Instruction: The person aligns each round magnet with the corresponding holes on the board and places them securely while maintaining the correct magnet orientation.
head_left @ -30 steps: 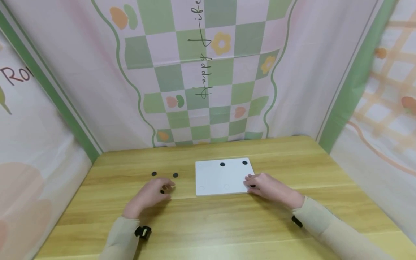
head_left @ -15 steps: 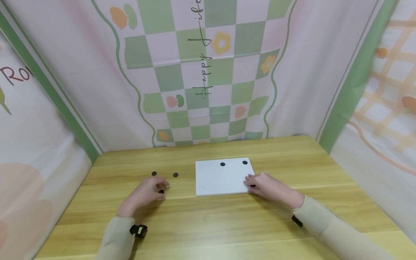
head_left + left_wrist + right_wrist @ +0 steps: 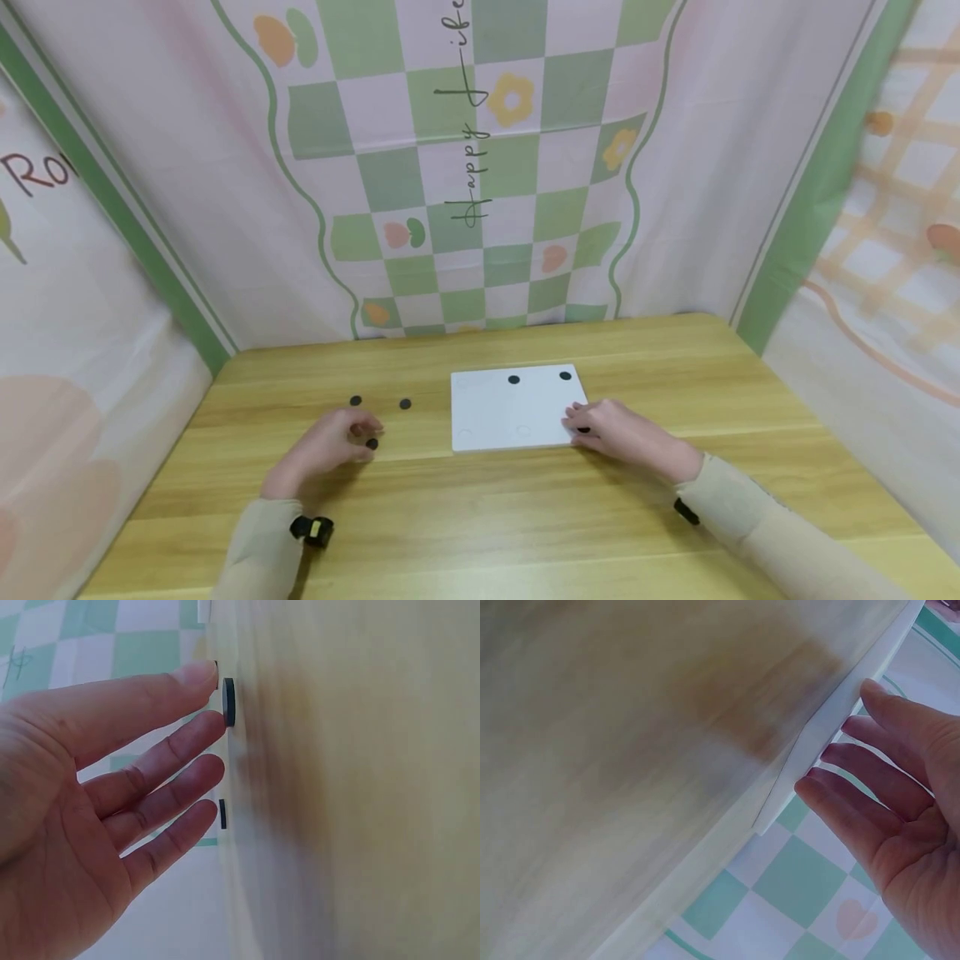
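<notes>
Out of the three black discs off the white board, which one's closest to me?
The front disc, lowest in the head view. The back-left disc and back-right disc both lie farther away, towards the checkered curtain.

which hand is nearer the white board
Right hand, at the right end of the white board; the left hand is off to its left, by a black disc.

Through my remote feed I see both sleeved forearms [image 3: 757,517] angling inward. The left hand [image 3: 333,442] has its thumb and relaxed fingers parted; I see the right hand [image 3: 622,429] reaching inward, fingers gently bent, thumb apart.
</notes>
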Demonstrator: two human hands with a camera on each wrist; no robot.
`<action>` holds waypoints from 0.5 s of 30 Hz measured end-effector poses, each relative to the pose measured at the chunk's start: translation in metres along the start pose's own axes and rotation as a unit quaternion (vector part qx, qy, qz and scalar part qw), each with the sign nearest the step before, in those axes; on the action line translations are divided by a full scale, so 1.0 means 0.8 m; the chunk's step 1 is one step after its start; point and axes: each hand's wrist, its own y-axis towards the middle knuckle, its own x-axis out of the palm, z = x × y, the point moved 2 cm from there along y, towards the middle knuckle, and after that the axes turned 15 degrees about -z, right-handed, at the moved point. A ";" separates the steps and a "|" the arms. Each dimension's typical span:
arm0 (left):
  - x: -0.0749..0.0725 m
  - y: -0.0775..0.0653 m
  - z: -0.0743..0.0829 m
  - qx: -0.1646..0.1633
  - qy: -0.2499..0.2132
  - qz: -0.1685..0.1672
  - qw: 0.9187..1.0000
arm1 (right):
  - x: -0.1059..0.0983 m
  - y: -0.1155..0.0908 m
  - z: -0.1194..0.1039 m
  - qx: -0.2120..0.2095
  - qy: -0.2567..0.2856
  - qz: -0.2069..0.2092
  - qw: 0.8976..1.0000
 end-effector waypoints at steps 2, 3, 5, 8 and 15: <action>-0.001 0.000 -0.002 -0.001 0.002 -0.002 1.000 | 0.000 0.000 0.000 0.002 0.001 -0.001 1.000; -0.002 0.001 -0.004 -0.001 0.002 -0.003 1.000 | 0.000 0.000 0.000 0.003 0.002 -0.002 1.000; -0.002 0.003 -0.007 -0.001 0.001 -0.004 1.000 | 0.000 -0.001 0.000 0.005 0.002 -0.004 1.000; -0.005 0.005 -0.009 0.008 0.002 -0.011 1.000 | 0.000 -0.001 0.000 0.006 0.002 -0.003 1.000; -0.010 0.011 -0.015 0.017 -0.007 -0.027 0.999 | 0.000 0.000 0.001 0.004 -0.004 -0.002 1.000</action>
